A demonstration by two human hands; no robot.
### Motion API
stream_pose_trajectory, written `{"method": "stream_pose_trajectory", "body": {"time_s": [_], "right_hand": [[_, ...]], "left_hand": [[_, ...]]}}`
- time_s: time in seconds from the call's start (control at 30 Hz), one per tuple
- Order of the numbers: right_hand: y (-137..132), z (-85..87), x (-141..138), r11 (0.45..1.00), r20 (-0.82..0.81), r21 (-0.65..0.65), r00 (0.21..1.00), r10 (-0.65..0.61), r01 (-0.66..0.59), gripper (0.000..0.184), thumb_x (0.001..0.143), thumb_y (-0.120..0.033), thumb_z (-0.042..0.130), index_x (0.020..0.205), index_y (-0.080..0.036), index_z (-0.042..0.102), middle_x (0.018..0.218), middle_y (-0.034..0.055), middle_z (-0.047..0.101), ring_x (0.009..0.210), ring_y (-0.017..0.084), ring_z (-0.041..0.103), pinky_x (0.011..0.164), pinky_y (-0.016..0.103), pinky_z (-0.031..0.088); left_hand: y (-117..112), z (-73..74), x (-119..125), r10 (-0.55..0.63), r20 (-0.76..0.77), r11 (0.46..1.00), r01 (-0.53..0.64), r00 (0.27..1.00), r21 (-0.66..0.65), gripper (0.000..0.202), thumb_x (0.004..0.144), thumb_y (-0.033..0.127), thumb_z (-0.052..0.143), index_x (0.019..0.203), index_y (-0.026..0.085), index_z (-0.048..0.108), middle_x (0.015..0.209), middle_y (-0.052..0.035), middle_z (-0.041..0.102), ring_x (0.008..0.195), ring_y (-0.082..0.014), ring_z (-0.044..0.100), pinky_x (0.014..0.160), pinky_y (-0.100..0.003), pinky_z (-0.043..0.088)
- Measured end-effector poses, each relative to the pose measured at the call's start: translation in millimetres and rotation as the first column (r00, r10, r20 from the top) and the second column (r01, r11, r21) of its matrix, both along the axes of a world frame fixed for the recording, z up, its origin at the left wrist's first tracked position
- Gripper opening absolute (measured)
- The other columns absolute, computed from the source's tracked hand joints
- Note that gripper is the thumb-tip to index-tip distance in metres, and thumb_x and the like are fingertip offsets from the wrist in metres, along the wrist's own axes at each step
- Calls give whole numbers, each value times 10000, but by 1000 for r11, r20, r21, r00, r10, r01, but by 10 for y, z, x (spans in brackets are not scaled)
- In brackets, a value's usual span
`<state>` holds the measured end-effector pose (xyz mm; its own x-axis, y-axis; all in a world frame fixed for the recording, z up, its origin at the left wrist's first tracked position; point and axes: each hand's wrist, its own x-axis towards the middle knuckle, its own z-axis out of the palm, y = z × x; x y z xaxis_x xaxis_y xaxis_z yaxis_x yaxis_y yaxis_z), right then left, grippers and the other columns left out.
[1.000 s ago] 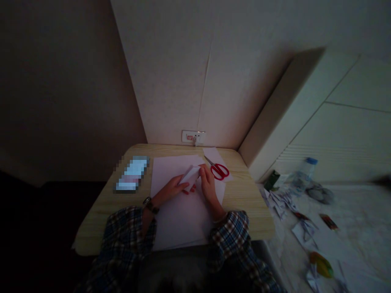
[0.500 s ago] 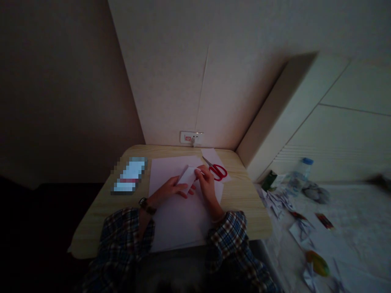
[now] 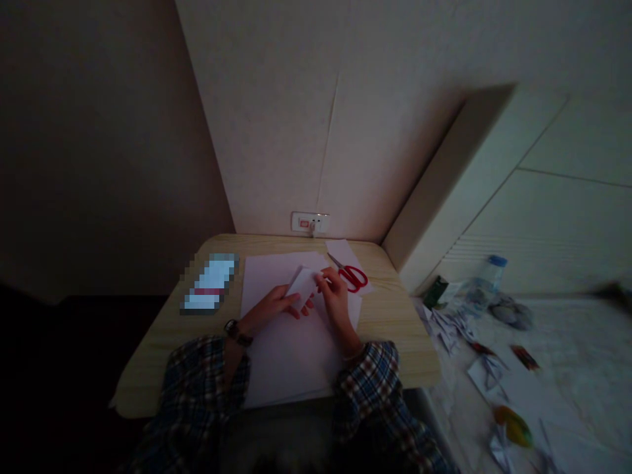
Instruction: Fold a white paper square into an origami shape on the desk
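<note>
A small folded piece of white paper (image 3: 305, 284) is held above a large white sheet (image 3: 291, 349) on the wooden table (image 3: 162, 342). My left hand (image 3: 276, 304) grips the folded paper from below, fingers curled on its near edge. My right hand (image 3: 336, 296) pinches its right corner with fingertips together. Both wrists come out of plaid sleeves, and a watch sits on the left one. Red-handled scissors (image 3: 351, 276) lie just right of my right hand.
A blurred-out flat object (image 3: 210, 283) lies at the table's left. A wall socket (image 3: 310, 222) sits behind the table. To the right, a pale surface carries a plastic bottle (image 3: 482, 283), several folded paper pieces (image 3: 447, 322) and small scraps.
The folded paper has tipped slightly between my hands and my right fingertips have shifted along its corner. The view has swung a little to the right.
</note>
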<state>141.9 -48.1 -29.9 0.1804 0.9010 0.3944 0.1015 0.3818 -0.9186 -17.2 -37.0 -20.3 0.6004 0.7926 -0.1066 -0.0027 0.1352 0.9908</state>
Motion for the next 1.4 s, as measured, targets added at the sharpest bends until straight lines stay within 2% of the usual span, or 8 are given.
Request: {"method": "stream_pose_trajectory", "body": {"time_s": [0.47, 0.7, 0.77, 0.87, 0.93, 1.0, 1.2, 1.4], "right_hand": [[-2, 20, -10, 1000, 48, 22, 999, -17, 16, 228, 786, -344, 568, 621, -198, 510, 645, -20, 474, 632, 126, 471, 559, 237, 371], [-1, 26, -23, 998, 149, 40, 987, -56, 51, 212, 793, -307, 562, 625, -187, 514, 634, -21, 492, 625, 120, 479, 556, 225, 377], [-5, 30, -28, 997, 183, 38, 980, -73, 67, 204, 794, -306, 562, 635, -185, 523, 642, -15, 511, 632, 123, 490, 559, 224, 382], [-5, 34, -31, 995, 228, 43, 969, -95, 87, 204, 794, -305, 566, 635, -182, 528, 643, -12, 527, 629, 124, 495, 557, 222, 383], [-3, 38, -29, 994, 245, 44, 964, -108, 100, 220, 798, -313, 560, 625, -183, 520, 633, -13, 525, 617, 122, 491, 550, 222, 380], [-2, 41, -25, 993, 254, 41, 960, -118, 111, 237, 804, -318, 550, 613, -183, 510, 620, -15, 518, 607, 122, 487, 546, 223, 377], [-1, 30, -27, 995, 218, 13, 971, -98, 97, 256, 827, -329, 512, 615, -188, 483, 607, -19, 503, 604, 122, 491, 545, 219, 381], [-2, 0, -59, 1000, 259, 5, 966, -8, 7, 237, 842, -321, 485, 645, -189, 496, 623, -12, 517, 610, 124, 506, 547, 215, 386]], "left_hand": [[0, 47, 10, 39, -79, 999, -42, 996, -35, 276, 662, 339, 656, 796, 98, 639, 713, -74, 694, 636, -164, 640, 558, -250, 493], [-8, 78, 27, 132, -211, 990, -119, 968, 75, 343, 677, 388, 604, 841, 92, 657, 748, -86, 702, 686, -193, 642, 592, -268, 483], [-3, 58, 19, 268, -324, 945, -184, 907, 269, 356, 699, 419, 579, 836, 102, 664, 707, -60, 685, 641, -183, 612, 565, -259, 449], [-8, 45, -10, 524, -374, 753, -211, 765, 623, 353, 750, 450, 534, 816, 127, 659, 646, -18, 630, 594, -152, 544, 560, -244, 381], [-18, 49, -27, 581, -352, 671, -187, 734, 717, 346, 787, 449, 494, 797, 137, 645, 629, -1, 592, 580, -134, 507, 560, -237, 347], [-28, 55, -32, 586, -335, 653, -185, 738, 735, 339, 811, 435, 464, 767, 143, 628, 602, 15, 552, 557, -118, 471, 551, -231, 322], [-12, 34, -4, 504, -252, 739, -261, 826, 621, 334, 808, 419, 454, 613, 157, 525, 536, 45, 425, 539, -107, 413, 524, -219, 297], [25, 26, 6, 450, -164, 823, -337, 878, 458, 314, 780, 434, 474, 673, 148, 550, 620, 18, 516, 590, -126, 458, 528, -219, 335]]}}
